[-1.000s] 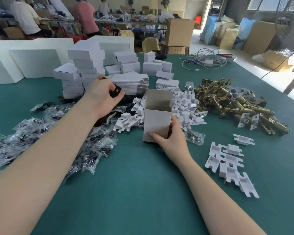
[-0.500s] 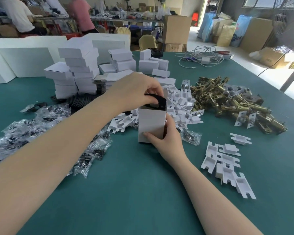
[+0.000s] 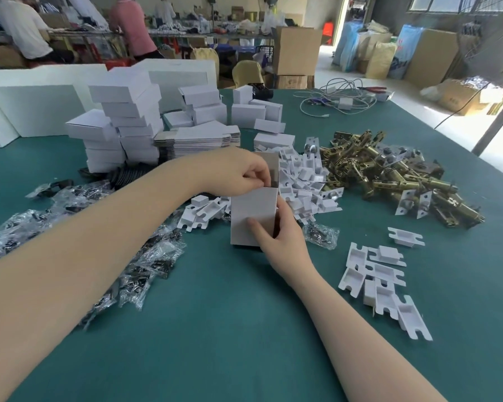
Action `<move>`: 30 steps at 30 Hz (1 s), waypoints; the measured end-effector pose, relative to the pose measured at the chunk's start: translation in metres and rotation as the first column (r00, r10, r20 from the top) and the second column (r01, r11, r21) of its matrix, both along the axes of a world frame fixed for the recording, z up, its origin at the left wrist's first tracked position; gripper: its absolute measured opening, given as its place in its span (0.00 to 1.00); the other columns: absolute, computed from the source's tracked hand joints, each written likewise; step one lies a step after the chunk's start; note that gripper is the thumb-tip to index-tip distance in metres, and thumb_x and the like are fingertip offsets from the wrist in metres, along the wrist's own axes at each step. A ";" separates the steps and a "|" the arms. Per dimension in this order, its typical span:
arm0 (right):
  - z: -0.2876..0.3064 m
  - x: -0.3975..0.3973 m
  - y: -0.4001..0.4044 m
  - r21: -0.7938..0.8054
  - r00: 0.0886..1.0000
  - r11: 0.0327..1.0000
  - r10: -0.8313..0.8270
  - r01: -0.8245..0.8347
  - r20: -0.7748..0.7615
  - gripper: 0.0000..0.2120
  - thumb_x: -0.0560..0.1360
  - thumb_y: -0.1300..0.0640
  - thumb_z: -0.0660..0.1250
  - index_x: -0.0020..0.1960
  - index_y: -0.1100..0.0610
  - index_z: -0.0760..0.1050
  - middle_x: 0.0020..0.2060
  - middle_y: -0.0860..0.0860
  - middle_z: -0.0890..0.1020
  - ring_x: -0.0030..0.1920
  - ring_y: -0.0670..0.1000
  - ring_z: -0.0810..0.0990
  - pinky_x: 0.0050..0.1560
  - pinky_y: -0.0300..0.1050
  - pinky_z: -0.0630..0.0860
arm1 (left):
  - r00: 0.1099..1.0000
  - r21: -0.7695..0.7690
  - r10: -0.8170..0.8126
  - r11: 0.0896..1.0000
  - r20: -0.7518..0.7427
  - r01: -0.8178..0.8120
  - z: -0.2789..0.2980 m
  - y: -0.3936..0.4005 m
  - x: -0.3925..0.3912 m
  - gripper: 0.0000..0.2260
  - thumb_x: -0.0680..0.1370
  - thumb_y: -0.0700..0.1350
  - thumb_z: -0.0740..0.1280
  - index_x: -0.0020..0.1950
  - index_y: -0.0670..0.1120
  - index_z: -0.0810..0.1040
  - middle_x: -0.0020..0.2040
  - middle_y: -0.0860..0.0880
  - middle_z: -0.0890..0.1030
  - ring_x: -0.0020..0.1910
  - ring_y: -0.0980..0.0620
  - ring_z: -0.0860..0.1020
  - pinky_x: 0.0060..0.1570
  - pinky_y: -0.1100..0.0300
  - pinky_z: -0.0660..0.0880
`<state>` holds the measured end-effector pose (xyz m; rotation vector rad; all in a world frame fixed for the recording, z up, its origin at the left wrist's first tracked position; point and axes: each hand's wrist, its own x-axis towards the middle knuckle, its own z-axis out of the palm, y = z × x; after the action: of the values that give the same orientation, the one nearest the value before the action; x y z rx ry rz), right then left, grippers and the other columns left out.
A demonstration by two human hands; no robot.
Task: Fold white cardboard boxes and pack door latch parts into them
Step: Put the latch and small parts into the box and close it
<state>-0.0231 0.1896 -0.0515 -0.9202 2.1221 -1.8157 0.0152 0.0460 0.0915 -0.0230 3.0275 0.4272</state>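
Both curled: right hand round box, left hand at top.

An upright white cardboard box stands on the green felt surface. The right hand grips its lower side; the left hand, fingers curled, reaches into its open top. Brass door latches lie heaped nearby.

I see a green table with tangled white cables at its far edge. Beyond it stand brown cartons, and two people work at a cluttered bench behind.
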 end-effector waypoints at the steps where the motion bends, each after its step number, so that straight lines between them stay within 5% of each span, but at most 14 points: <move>1: 0.000 0.000 0.000 -0.001 1.000 1.000 0.003 -0.003 0.000 0.21 0.77 0.52 0.70 0.58 0.29 0.66 0.52 0.34 0.79 0.53 0.36 0.78 0.48 0.30 0.74 | 1.000 -0.067 -0.006 0.998 0.021 0.007 -0.002 0.002 0.001 0.10 0.82 0.46 0.59 0.60 0.53 0.78 0.50 0.58 0.78 0.51 0.56 0.76 0.51 0.60 0.70; 4: -0.001 -0.001 0.001 -0.012 1.000 1.000 0.011 -0.011 -0.005 0.21 0.76 0.53 0.71 0.60 0.32 0.67 0.53 0.36 0.80 0.53 0.37 0.79 0.49 0.32 0.75 | 0.998 -0.148 -0.027 0.989 -0.050 0.019 -0.012 0.006 0.010 0.12 0.82 0.46 0.57 0.61 0.52 0.78 0.43 0.61 0.77 0.44 0.57 0.75 0.57 0.57 0.67; 6: -0.002 -0.001 0.001 -0.014 1.000 1.000 0.010 -0.010 -0.015 0.24 0.74 0.54 0.73 0.62 0.35 0.67 0.52 0.37 0.80 0.52 0.37 0.79 0.49 0.32 0.75 | 0.953 -0.037 -0.034 0.999 -0.303 0.024 -0.025 0.006 0.026 0.13 0.81 0.45 0.61 0.64 0.49 0.78 0.50 0.58 0.81 0.50 0.56 0.76 0.59 0.58 0.68; 8: -0.004 -0.002 0.001 -0.012 0.999 1.000 0.027 -0.027 -0.023 0.25 0.73 0.57 0.74 0.60 0.35 0.68 0.50 0.36 0.80 0.51 0.38 0.79 0.49 0.32 0.75 | 0.798 0.052 0.033 0.999 -0.601 -0.002 -0.038 -0.001 0.047 0.13 0.80 0.41 0.65 0.64 0.46 0.78 0.56 0.54 0.80 0.56 0.56 0.75 0.60 0.61 0.68; 10: -0.006 -0.004 0.002 -0.005 0.998 0.998 0.056 -0.056 -0.022 0.24 0.72 0.58 0.75 0.57 0.36 0.69 0.50 0.36 0.81 0.51 0.39 0.80 0.50 0.35 0.77 | 0.680 0.060 0.128 0.991 -0.722 -0.123 -0.050 -0.019 0.070 0.11 0.78 0.38 0.65 0.60 0.45 0.78 0.51 0.55 0.78 0.51 0.55 0.75 0.56 0.58 0.71; 12: -0.008 -0.006 0.003 0.001 0.997 0.997 0.079 -0.079 0.004 0.24 0.71 0.57 0.75 0.58 0.38 0.70 0.51 0.40 0.82 0.52 0.43 0.81 0.54 0.44 0.79 | 0.742 0.006 0.271 0.941 -0.613 -0.339 -0.060 -0.045 0.089 0.12 0.78 0.40 0.63 0.61 0.45 0.75 0.52 0.50 0.77 0.51 0.51 0.75 0.52 0.52 0.75; 14: -0.009 -0.007 0.003 -0.005 0.996 0.997 0.083 -0.083 0.031 0.24 0.70 0.54 0.76 0.60 0.39 0.70 0.52 0.41 0.83 0.53 0.45 0.81 0.57 0.50 0.79 | 0.803 -0.192 0.506 0.795 -0.313 -0.576 -0.069 -0.077 0.102 0.18 0.78 0.43 0.62 0.68 0.44 0.70 0.62 0.42 0.72 0.59 0.43 0.74 0.56 0.46 0.75; 16: -0.009 -0.008 0.004 -0.004 0.996 0.997 0.077 -0.077 0.045 0.26 0.68 0.51 0.76 0.62 0.40 0.70 0.52 0.42 0.83 0.54 0.45 0.82 0.58 0.52 0.79 | 0.745 -0.397 0.667 0.679 -0.016 -0.617 -0.074 -0.099 0.113 0.20 0.80 0.44 0.58 0.72 0.44 0.66 0.66 0.38 0.69 0.62 0.38 0.72 0.59 0.45 0.74; 18: -0.009 -0.006 0.004 -0.001 0.996 0.997 0.077 -0.077 0.051 0.27 0.67 0.49 0.76 0.63 0.41 0.70 0.53 0.42 0.83 0.54 0.46 0.82 0.59 0.54 0.78 | 0.738 -0.454 0.670 0.685 0.085 -0.569 -0.078 -0.112 0.119 0.20 0.82 0.44 0.54 0.75 0.45 0.65 0.66 0.39 0.74 0.60 0.40 0.75 0.57 0.49 0.76; 24: -0.010 -0.005 0.005 -0.009 0.995 0.998 0.069 -0.069 0.065 0.27 0.66 0.48 0.76 0.62 0.39 0.71 0.53 0.43 0.84 0.54 0.46 0.82 0.60 0.57 0.78 | 0.769 -0.516 0.628 0.622 -0.122 -0.589 -0.066 -0.128 0.116 0.09 0.79 0.52 0.66 0.54 0.51 0.84 0.49 0.48 0.83 0.47 0.45 0.81 0.43 0.53 0.80; 28: -0.010 -0.006 0.005 -0.006 0.996 0.998 0.064 -0.064 0.067 0.27 0.65 0.47 0.76 0.61 0.38 0.71 0.52 0.43 0.84 0.54 0.46 0.83 0.59 0.58 0.78 | 0.721 -0.504 0.672 0.570 -0.168 -0.649 -0.059 -0.132 0.112 0.10 0.81 0.50 0.63 0.48 0.50 0.83 0.43 0.49 0.81 0.41 0.44 0.79 0.33 0.58 0.73; 30: -0.011 -0.007 0.005 -0.011 0.995 0.998 0.065 -0.064 0.074 0.28 0.64 0.46 0.76 0.61 0.37 0.71 0.52 0.44 0.84 0.53 0.47 0.83 0.59 0.58 0.78 | 0.713 -0.501 0.630 0.530 -0.309 -0.685 -0.055 -0.130 0.109 0.12 0.82 0.49 0.57 0.50 0.49 0.80 0.43 0.48 0.80 0.40 0.44 0.79 0.32 0.60 0.69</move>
<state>-0.0301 0.1944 -0.0620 -0.8977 2.0185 -1.8005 0.1242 -0.0839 0.0369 -1.2617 2.9648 -0.5387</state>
